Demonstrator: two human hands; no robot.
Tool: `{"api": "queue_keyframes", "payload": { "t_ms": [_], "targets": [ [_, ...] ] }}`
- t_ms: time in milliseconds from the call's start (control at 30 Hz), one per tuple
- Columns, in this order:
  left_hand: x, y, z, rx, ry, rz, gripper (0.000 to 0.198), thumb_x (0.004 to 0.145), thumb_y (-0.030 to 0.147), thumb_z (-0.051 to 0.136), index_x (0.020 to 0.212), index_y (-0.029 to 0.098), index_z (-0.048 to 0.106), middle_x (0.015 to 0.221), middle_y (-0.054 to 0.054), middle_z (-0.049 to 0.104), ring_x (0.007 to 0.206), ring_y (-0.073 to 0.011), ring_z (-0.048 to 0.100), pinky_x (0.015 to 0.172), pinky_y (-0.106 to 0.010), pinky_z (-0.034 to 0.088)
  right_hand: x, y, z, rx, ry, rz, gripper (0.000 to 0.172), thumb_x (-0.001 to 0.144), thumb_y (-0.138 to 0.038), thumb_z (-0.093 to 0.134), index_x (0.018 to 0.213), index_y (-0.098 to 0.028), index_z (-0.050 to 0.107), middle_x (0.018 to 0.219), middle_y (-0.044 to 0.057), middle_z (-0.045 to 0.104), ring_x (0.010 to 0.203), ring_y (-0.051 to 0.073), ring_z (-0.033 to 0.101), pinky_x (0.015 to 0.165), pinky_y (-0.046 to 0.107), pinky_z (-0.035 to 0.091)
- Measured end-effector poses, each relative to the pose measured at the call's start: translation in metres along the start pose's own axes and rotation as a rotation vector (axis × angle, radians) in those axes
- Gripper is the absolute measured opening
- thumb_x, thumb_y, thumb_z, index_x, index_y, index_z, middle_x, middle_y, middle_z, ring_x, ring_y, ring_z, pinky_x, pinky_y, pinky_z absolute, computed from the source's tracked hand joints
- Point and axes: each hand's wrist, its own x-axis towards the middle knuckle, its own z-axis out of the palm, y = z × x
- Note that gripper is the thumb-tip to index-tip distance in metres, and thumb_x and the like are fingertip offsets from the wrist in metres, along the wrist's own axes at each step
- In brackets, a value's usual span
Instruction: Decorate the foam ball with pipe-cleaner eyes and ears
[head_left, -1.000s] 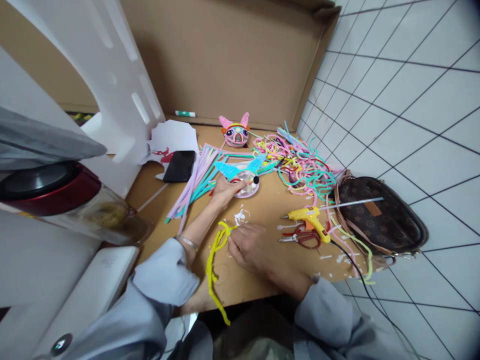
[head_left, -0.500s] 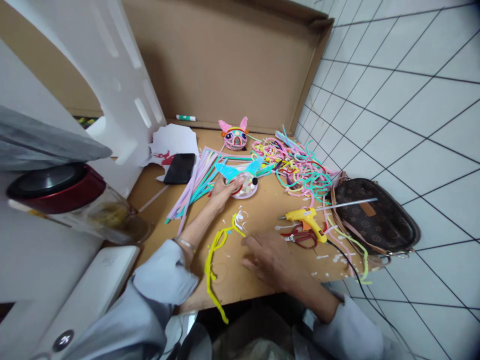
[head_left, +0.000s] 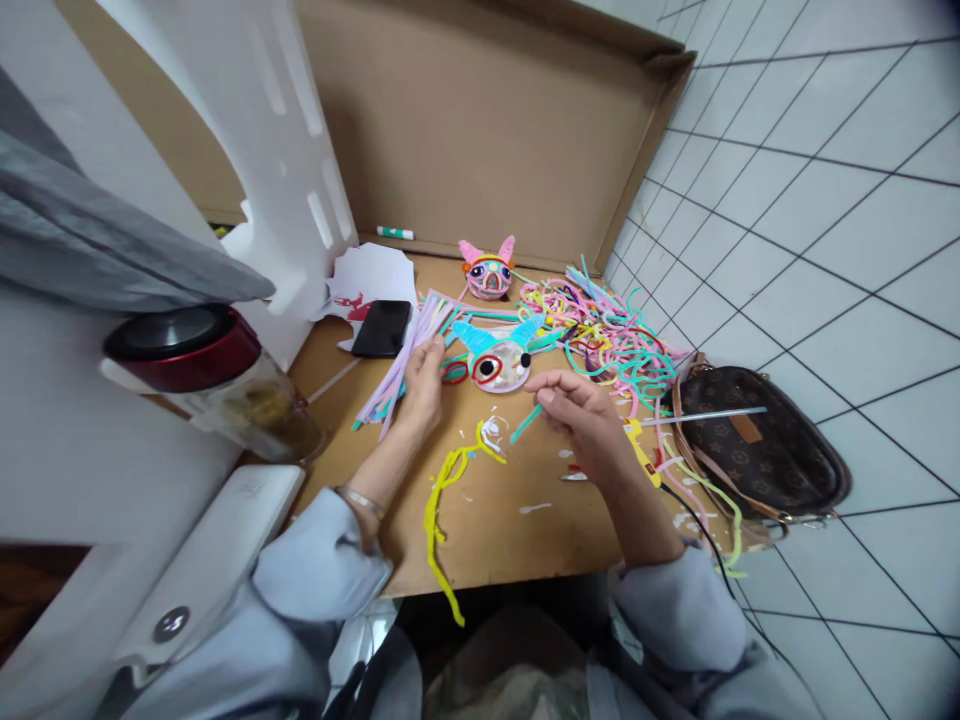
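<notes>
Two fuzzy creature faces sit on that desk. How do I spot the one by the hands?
On the cardboard desktop, look between the left hand and the right hand pinching a teal stem. The round face has blue horns and a red-ringed eye, unlike the pink-eared head near the back wall.

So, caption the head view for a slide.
Right hand pinches a teal pipe cleaner beside a pipe-cleaner face; left hand rests on a pipe-cleaner bundle.

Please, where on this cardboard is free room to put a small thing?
Bare cardboard lies by the front edge, between the yellow pipe cleaner and the right forearm. Crowded: the pipe cleaner tangle beside the handbag.
</notes>
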Motion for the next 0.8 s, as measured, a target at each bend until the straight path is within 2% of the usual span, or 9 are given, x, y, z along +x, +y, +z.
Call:
{"api": "queue_keyframes", "payload": {
  "t_ms": [33,67,133,233,333,433,567,633,800],
  "targets": [
    [-0.005,0.003,-0.004,0.033,0.081,0.051,0.049,0.071,0.07,0.066,0.079,0.023,0.056,0.083,-0.002,0.062,0.085,-0.0187,0.061,0.078,-0.029,0.049,0.006,0.003,-0.001,0.038,0.005,0.021,0.032,0.073,-0.048,0.071,0.086,-0.019,0.068,0.059,-0.006,0.047,0.049,0.007,0.031,0.048,0.023,0.022],
    [-0.012,0.007,-0.006,0.083,0.097,0.131,0.044,0.075,0.067,0.065,0.078,0.023,0.056,0.08,-0.001,0.061,0.082,-0.0181,0.06,0.078,-0.029,0.05,0.012,0.006,-0.001,0.07,0.026,0.03,0.033,0.069,-0.048,0.073,0.085,-0.019,0.068,0.058,-0.006,0.047,0.048,0.007,0.029,0.047,0.023,0.021],
    [-0.028,0.016,-0.009,0.171,-0.039,0.271,0.036,0.084,0.06,0.061,0.081,0.023,0.061,0.079,-0.001,0.063,0.08,-0.0178,0.061,0.078,-0.029,0.05,0.023,0.014,0.002,0.111,0.105,0.021,0.035,0.064,-0.048,0.075,0.084,-0.02,0.066,0.058,-0.006,0.05,0.046,0.005,0.027,0.046,0.022,0.02],
    [-0.047,0.024,-0.008,0.31,-0.315,0.444,0.032,0.09,0.05,0.059,0.095,0.022,0.073,0.094,-0.006,0.074,0.089,-0.0211,0.067,0.086,-0.033,0.052,0.038,0.026,0.013,0.12,0.199,-0.013,0.033,0.061,-0.045,0.075,0.079,-0.02,0.065,0.055,-0.007,0.051,0.045,0.005,0.029,0.045,0.021,0.024],
    [-0.05,0.023,-0.006,0.388,-0.429,0.563,0.026,0.09,0.043,0.061,0.097,0.023,0.077,0.096,-0.009,0.078,0.086,-0.0225,0.07,0.087,-0.037,0.054,0.048,0.037,0.023,0.114,0.21,-0.043,0.031,0.062,-0.044,0.073,0.078,-0.019,0.067,0.055,-0.006,0.056,0.045,0.005,0.036,0.045,0.021,0.03],
    [-0.044,0.015,-0.008,0.431,-0.48,0.63,0.023,0.091,0.038,0.061,0.093,0.023,0.079,0.088,-0.009,0.078,0.078,-0.0215,0.07,0.081,-0.035,0.054,0.05,0.048,0.025,0.094,0.209,-0.054,0.03,0.064,-0.043,0.074,0.08,-0.018,0.07,0.06,-0.003,0.065,0.047,0.007,0.046,0.047,0.022,0.038],
    [-0.039,0.007,-0.013,0.525,-0.496,0.668,0.024,0.091,0.037,0.06,0.09,0.021,0.078,0.082,-0.009,0.076,0.073,-0.0202,0.068,0.074,-0.032,0.053,0.048,0.063,0.016,0.03,0.138,-0.041,0.032,0.071,-0.044,0.072,0.09,-0.018,0.073,0.069,0.001,0.073,0.051,0.01,0.057,0.052,0.023,0.045],
    [-0.04,0.007,-0.013,0.574,-0.45,0.655,0.026,0.091,0.037,0.058,0.086,0.022,0.078,0.079,-0.008,0.074,0.07,-0.0195,0.066,0.072,-0.031,0.052,0.047,0.07,0.009,-0.038,0.11,-0.055,0.031,0.074,-0.043,0.069,0.092,-0.019,0.074,0.074,0.002,0.075,0.057,0.013,0.062,0.058,0.026,0.05],
    [-0.045,0.008,-0.01,0.611,-0.319,0.631,0.027,0.091,0.037,0.058,0.08,0.022,0.076,0.072,-0.005,0.073,0.064,-0.0174,0.062,0.067,-0.03,0.049,0.046,0.074,-0.003,-0.302,0.089,-0.091,0.028,0.079,-0.042,0.063,0.085,-0.018,0.076,0.065,0.002,0.069,0.055,0.015,0.06,0.059,0.028,0.05]
  ]
}}
